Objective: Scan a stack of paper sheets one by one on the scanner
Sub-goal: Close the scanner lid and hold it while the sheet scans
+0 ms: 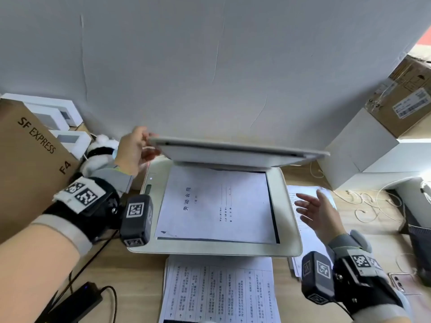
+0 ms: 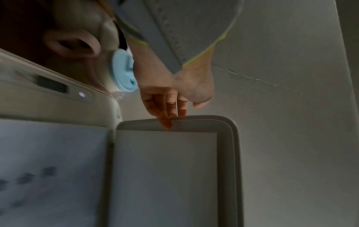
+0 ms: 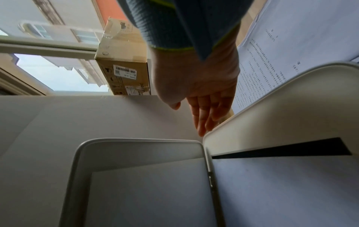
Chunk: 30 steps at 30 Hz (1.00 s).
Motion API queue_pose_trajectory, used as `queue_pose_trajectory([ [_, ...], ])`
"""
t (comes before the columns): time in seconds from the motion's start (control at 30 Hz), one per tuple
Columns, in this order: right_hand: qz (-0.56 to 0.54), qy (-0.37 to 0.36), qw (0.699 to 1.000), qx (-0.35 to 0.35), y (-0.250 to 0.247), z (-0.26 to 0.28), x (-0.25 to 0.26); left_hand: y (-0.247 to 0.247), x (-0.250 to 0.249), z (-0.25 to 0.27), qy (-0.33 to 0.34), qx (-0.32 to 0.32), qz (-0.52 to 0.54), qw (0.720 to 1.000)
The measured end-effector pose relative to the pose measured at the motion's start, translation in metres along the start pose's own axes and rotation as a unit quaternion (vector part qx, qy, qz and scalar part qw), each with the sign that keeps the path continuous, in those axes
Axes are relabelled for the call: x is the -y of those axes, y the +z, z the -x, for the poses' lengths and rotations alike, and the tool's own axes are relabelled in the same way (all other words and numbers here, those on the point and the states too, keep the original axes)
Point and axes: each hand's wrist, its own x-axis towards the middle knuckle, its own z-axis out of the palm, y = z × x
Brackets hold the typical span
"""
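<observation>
A white flatbed scanner (image 1: 289, 206) sits on the wooden desk with its lid (image 1: 233, 155) partly raised. One printed sheet (image 1: 217, 203) lies on the glass. My left hand (image 1: 137, 148) pinches the lid's left corner, thumb on top and fingers (image 2: 167, 121) at the edge. My right hand (image 1: 317, 210) hovers open, holding nothing, just right of the scanner and above a stack of printed sheets (image 1: 305, 191). Another pile of printed sheets (image 1: 219, 287) lies in front of the scanner. In the right wrist view the straight fingers (image 3: 204, 116) point past the scanner's rim (image 3: 281, 115).
A cardboard SF Express box (image 1: 30, 159) and a plush toy (image 1: 100, 152) crowd the left. White boxes (image 1: 356, 148) and a taped carton (image 1: 405, 101) stand at the right, with loose cables (image 1: 373, 206) and a phone (image 1: 401, 283). The wall is close behind the lid.
</observation>
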Motion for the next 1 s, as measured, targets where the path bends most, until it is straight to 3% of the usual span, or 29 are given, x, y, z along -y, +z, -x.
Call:
queue_pose_trajectory([
  [0.13,0.015,0.004,1.000,0.019,-0.001,0.009,0.005,-0.020,0.037,0.019,-0.009,0.035,-0.121,0.992],
  [0.27,0.163,0.019,0.986,0.031,-0.001,0.011,-0.006,-0.039,0.079,0.028,-0.041,0.030,-0.212,0.976],
  [0.37,0.208,0.017,0.978,0.024,-0.004,0.010,-0.021,-0.044,0.095,0.034,-0.069,0.034,-0.231,0.970],
  [0.5,0.217,0.013,0.976,-0.013,-0.006,0.013,-0.029,-0.048,0.099,0.033,-0.097,0.017,-0.217,0.971],
  [0.67,0.202,-0.015,0.974,-0.101,-0.015,0.010,-0.028,-0.067,0.105,0.020,-0.015,-0.050,-0.315,0.948],
  [0.73,0.188,-0.006,0.977,-0.100,-0.016,0.009,-0.032,-0.071,0.110,0.019,-0.015,-0.043,-0.334,0.941],
  [0.9,0.154,0.030,0.986,-0.056,-0.011,0.009,-0.051,-0.083,0.129,0.005,-0.096,-0.018,-0.343,0.934],
  [1.0,0.166,0.030,0.984,-0.058,-0.011,0.004,-0.061,-0.086,0.138,-0.001,-0.103,-0.025,-0.318,0.942],
])
